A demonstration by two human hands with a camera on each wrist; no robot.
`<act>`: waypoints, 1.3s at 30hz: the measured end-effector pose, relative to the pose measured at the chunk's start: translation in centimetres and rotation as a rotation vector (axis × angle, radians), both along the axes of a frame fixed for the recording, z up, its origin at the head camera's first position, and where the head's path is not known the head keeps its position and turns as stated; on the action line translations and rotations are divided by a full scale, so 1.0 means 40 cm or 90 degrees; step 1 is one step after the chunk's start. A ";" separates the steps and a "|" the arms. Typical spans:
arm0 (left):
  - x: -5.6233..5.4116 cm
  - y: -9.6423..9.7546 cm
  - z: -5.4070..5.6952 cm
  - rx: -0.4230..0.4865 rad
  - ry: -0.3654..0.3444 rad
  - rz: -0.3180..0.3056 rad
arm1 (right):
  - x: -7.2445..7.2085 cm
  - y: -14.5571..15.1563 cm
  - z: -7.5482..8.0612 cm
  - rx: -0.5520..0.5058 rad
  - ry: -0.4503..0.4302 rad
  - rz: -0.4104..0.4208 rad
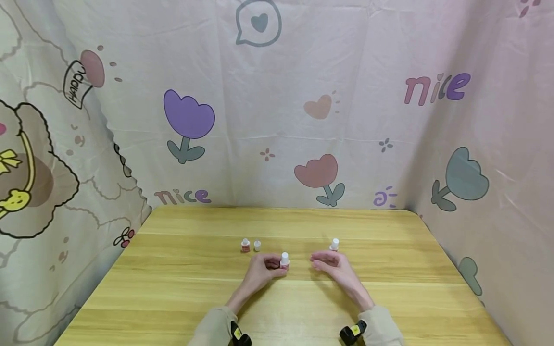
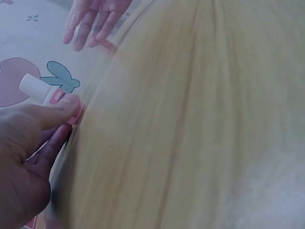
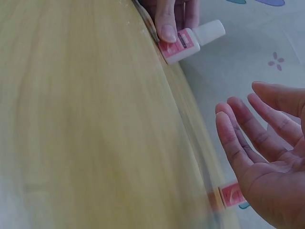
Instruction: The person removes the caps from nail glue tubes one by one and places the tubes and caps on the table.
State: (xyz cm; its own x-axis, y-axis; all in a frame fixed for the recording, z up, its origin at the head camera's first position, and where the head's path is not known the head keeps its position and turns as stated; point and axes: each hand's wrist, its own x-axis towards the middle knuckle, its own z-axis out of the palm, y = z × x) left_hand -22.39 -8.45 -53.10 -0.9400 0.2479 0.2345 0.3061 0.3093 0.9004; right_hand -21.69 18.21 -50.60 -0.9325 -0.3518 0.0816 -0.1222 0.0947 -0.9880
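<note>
My left hand [image 1: 261, 271] pinches a small pink-labelled white bottle [image 1: 284, 262] between thumb and fingers. The bottle stands upright at the table surface with its tall white cap on, and the label shows in the right wrist view. To the right, my right hand [image 1: 335, 267] is held with its fingers loosely extended and nothing in them. Just beyond it stands a second capped bottle [image 1: 334, 244], its lower part hidden by that hand. Past my left hand are a third bottle [image 1: 245, 245] with a short white top and, beside it, a loose white cap [image 1: 257, 245].
Everything rests on a light wooden table [image 1: 195, 278]. A printed fabric curtain [image 1: 259, 120] hangs behind the far edge and along both sides. Each sleeve has a small black device [image 1: 352, 332] at the wrist.
</note>
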 end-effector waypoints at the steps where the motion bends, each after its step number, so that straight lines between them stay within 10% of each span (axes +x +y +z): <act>1: -0.002 0.000 -0.002 0.001 -0.002 0.002 | -0.002 -0.004 0.000 -0.003 0.001 0.001; 39: -0.006 0.019 0.005 0.030 -0.015 -0.016 | -0.031 -0.121 0.006 0.027 0.112 0.008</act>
State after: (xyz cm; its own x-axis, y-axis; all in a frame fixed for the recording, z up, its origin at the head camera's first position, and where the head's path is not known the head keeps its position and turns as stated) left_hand -22.64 -7.70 -52.89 -0.9389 0.2611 0.2244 0.2919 0.2580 0.9210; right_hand -22.95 13.37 -50.35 -0.9002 -0.3706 0.2285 -0.2949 0.1329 -0.9462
